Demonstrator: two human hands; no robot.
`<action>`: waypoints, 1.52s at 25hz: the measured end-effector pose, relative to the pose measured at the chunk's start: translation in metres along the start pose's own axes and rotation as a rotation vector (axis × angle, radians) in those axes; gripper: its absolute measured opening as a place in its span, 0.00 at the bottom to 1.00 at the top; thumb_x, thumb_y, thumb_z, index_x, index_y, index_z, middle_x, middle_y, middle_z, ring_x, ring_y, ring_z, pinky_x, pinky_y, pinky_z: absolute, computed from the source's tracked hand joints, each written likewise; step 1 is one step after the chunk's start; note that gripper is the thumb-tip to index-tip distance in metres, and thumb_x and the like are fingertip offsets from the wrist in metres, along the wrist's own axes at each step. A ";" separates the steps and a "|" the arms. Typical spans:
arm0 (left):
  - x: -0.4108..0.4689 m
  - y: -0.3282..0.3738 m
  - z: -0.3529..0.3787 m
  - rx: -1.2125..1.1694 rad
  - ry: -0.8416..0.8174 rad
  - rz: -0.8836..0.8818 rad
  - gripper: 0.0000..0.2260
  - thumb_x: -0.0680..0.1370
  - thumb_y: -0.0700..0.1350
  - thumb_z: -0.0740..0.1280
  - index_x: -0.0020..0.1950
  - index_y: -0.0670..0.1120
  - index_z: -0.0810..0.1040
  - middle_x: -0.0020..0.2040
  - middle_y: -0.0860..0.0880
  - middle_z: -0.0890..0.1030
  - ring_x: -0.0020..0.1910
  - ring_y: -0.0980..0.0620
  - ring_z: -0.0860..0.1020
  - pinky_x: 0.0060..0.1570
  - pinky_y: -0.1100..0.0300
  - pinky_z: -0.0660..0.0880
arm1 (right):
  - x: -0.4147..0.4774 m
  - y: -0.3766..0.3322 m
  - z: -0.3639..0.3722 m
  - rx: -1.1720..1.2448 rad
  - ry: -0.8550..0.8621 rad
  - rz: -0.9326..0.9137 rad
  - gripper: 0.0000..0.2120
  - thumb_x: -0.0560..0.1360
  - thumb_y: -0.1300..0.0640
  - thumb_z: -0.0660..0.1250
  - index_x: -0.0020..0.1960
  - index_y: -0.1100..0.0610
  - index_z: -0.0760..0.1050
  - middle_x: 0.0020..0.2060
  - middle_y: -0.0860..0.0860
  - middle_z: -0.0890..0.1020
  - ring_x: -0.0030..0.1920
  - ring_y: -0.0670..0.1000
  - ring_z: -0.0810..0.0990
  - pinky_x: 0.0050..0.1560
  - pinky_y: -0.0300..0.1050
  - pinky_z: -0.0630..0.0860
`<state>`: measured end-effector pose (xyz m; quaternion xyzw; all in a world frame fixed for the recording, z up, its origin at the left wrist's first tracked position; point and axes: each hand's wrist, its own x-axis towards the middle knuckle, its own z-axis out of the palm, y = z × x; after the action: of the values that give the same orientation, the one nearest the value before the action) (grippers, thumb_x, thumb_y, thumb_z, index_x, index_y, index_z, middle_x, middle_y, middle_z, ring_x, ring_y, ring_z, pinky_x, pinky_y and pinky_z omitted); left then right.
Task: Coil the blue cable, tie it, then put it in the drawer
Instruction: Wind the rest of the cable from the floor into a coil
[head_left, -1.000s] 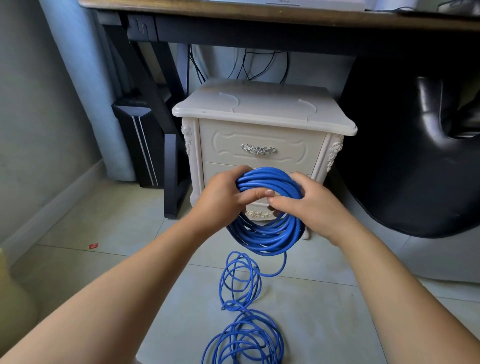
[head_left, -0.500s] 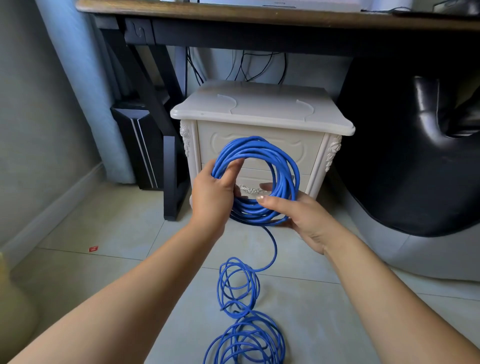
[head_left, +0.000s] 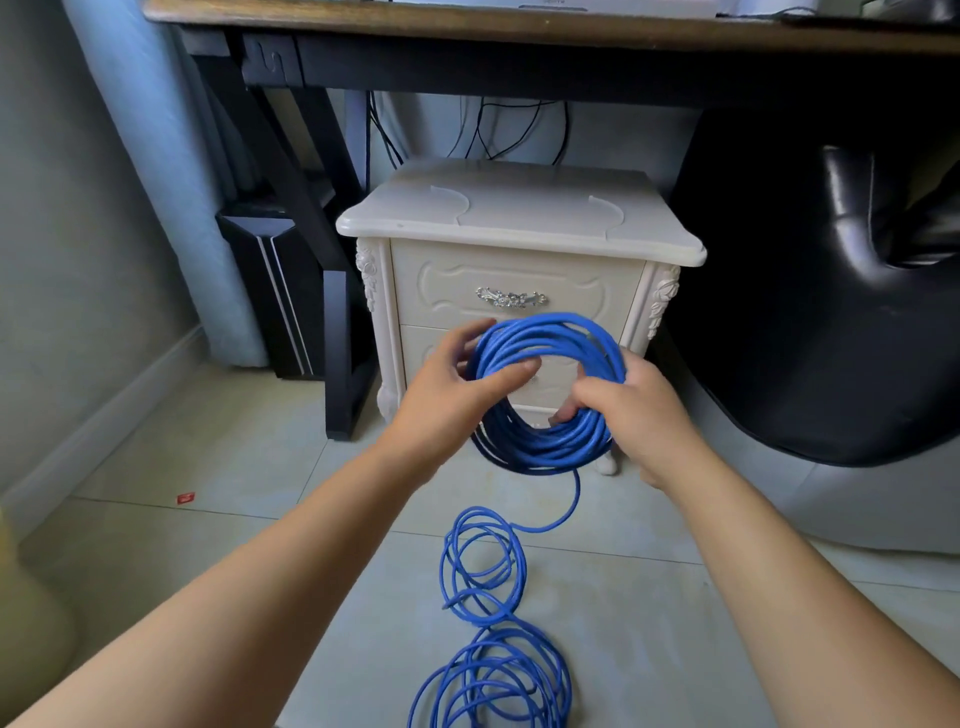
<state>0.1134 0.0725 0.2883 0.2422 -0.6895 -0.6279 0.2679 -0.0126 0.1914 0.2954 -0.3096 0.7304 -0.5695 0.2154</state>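
Where both hands meet in front of the cabinet, the blue cable (head_left: 550, 335) is held as a thick upright coil. The left hand (head_left: 449, 397) grips its left side, thumb across the front, fingers behind. The right hand (head_left: 641, 410) has its fingers curled round the lower right strands. One strand drops from the coil to the loose loops (head_left: 483, 566) on the near floor.

- Beyond: white nightstand (head_left: 519, 218); upper drawer (head_left: 447, 291) closed, silver handle (head_left: 510, 298). Coil and hands cover most of the lower drawer front.
- Left: black desk leg (head_left: 340, 358), black tower case (head_left: 270, 291).
- Right: black padded chair (head_left: 810, 338).
- Above: wooden desk (head_left: 363, 18), dark wires (head_left: 498, 130) hanging behind.
- Surface: pale floor tiles (head_left: 234, 467), small red scrap (head_left: 185, 498) at left.
- Far left: grey wall (head_left: 78, 234) with skirting board.
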 end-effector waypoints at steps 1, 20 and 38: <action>0.000 0.000 -0.003 0.117 -0.038 0.081 0.26 0.72 0.50 0.76 0.68 0.52 0.74 0.59 0.56 0.78 0.51 0.67 0.78 0.50 0.73 0.73 | -0.001 0.002 0.000 -0.075 -0.025 -0.023 0.13 0.68 0.69 0.66 0.37 0.51 0.74 0.24 0.47 0.79 0.28 0.46 0.78 0.36 0.40 0.74; 0.014 0.010 -0.016 -0.042 0.011 0.097 0.08 0.80 0.50 0.66 0.44 0.47 0.74 0.28 0.57 0.67 0.25 0.57 0.66 0.33 0.55 0.75 | 0.002 0.004 -0.008 0.283 -0.388 0.183 0.38 0.76 0.30 0.47 0.53 0.59 0.81 0.48 0.63 0.84 0.48 0.56 0.84 0.41 0.40 0.79; 0.012 0.007 -0.002 -0.128 0.402 0.027 0.11 0.75 0.59 0.69 0.43 0.52 0.76 0.32 0.54 0.72 0.32 0.55 0.71 0.29 0.64 0.73 | -0.007 0.005 0.018 0.101 -0.099 -0.021 0.19 0.71 0.39 0.70 0.61 0.37 0.75 0.51 0.47 0.84 0.52 0.49 0.83 0.54 0.50 0.80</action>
<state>0.1064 0.0638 0.2965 0.3358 -0.5841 -0.6056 0.4234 0.0027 0.1846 0.2856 -0.3336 0.6859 -0.5919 0.2606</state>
